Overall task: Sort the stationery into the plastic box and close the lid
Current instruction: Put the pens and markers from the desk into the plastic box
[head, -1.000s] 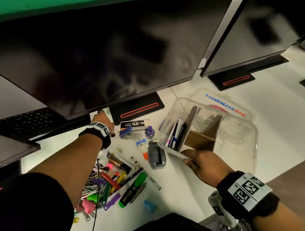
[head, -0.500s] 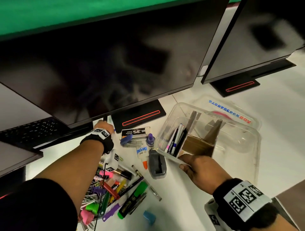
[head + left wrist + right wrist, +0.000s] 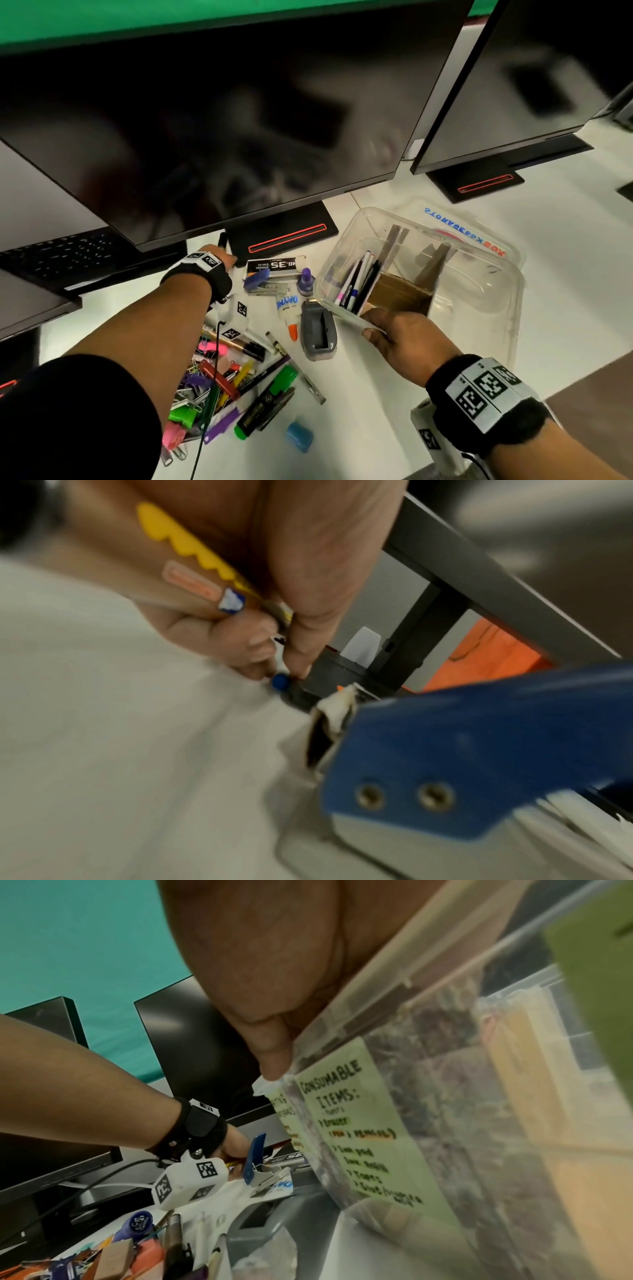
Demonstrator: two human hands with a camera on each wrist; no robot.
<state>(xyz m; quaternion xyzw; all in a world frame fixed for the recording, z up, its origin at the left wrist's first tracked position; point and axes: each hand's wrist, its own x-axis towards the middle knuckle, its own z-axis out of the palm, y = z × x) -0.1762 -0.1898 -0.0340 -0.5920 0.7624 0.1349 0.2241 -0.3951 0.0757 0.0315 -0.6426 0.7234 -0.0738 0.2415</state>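
reaching further under the monitor, left hand; box unmoved

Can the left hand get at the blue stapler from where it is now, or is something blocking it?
Probably yes. The left hand is right beside the blue stapler with nothing between them, but its grip already holds a pen and other small items, so it would likely need to drop those first.

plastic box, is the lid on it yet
No, the plastic box is open on top, and its lid lies flat on the desk behind it.
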